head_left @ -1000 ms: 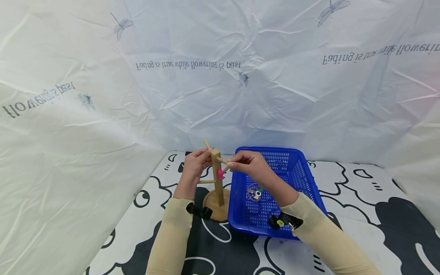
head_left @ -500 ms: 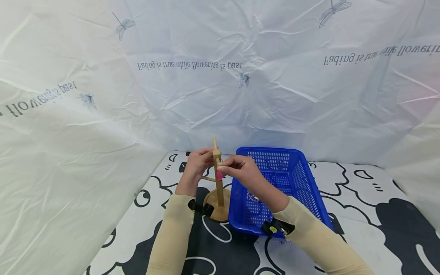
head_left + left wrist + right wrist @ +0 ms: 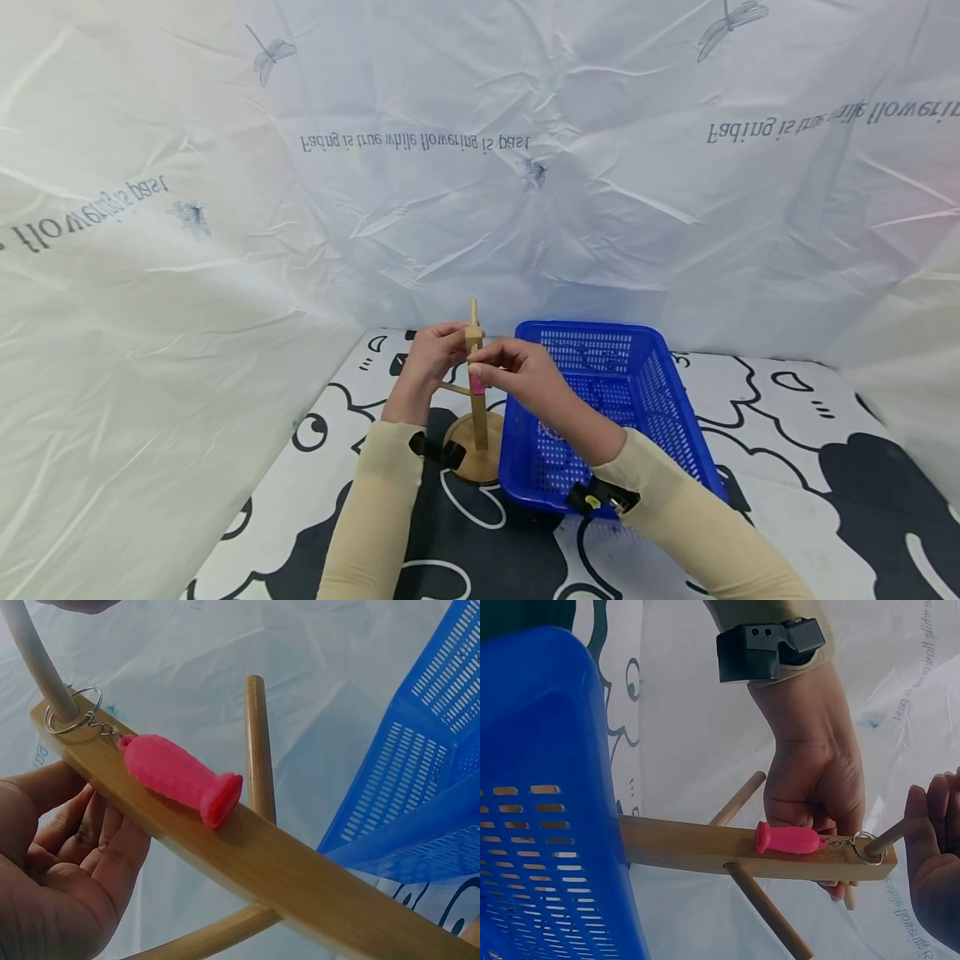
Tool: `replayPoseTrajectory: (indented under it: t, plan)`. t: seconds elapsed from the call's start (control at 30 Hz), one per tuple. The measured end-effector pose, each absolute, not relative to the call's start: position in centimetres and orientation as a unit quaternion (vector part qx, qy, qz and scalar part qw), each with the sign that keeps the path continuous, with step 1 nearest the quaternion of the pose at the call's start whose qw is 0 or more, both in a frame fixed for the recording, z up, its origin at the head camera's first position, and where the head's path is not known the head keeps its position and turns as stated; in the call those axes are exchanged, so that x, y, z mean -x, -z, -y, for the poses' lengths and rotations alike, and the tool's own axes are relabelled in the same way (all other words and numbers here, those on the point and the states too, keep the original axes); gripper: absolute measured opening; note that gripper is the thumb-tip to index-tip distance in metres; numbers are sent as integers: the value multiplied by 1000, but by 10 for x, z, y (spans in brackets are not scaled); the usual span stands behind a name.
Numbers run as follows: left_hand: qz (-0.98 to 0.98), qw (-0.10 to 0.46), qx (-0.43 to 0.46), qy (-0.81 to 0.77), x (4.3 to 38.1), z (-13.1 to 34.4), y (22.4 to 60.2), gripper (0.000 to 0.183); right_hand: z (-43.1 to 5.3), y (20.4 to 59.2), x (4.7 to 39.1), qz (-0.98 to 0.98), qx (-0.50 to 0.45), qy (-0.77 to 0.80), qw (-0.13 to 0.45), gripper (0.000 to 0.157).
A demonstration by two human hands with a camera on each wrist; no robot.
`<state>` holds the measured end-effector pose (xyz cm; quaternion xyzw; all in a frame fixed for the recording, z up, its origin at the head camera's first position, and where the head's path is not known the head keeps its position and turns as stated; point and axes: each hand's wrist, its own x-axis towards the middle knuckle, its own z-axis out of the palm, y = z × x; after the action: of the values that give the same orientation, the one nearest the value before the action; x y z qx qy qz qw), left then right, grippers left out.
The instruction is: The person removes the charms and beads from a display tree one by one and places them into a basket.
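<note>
A wooden stand (image 3: 480,423) with a square post and round pegs rises from a round base. My left hand (image 3: 433,354) grips the post's upper end from the side, fingers curled behind it in the left wrist view. A pink bottle-shaped keychain (image 3: 176,776) hangs by its metal ring (image 3: 73,710) from the upper peg (image 3: 39,664) and lies along the post's face. My right hand (image 3: 517,367) pinches the outer end of that same peg (image 3: 889,836) between thumb and forefinger. The peg's tip is hidden by the fingers in the right wrist view.
A blue plastic basket (image 3: 510,467) stands right beside the stand, under my right forearm, with small items inside partly covered by the arm. More pegs (image 3: 769,911) stick out of the post. A white printed sheet (image 3: 480,233) walls off the back. The tablecloth (image 3: 330,467) is black and white.
The stand has turned a little, its far top peg swinging from pointing left to straight back. My right hand has shifted left along with the front peg; the keychain still hangs there.
</note>
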<state>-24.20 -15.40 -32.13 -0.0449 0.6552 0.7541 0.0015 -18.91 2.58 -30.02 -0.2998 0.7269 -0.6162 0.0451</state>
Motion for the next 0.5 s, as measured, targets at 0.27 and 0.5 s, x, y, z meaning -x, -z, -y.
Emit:
replayPoseTrajectory:
  t: [0.27, 0.5]
  plan:
    - [-695, 11, 35, -718, 242, 160, 319, 34, -25, 300, 190, -732, 306, 607, 32, 21]
    - [-711, -6, 10, -703, 238, 169, 323, 38, -24, 300, 189, -732, 313, 604, 25, 20]
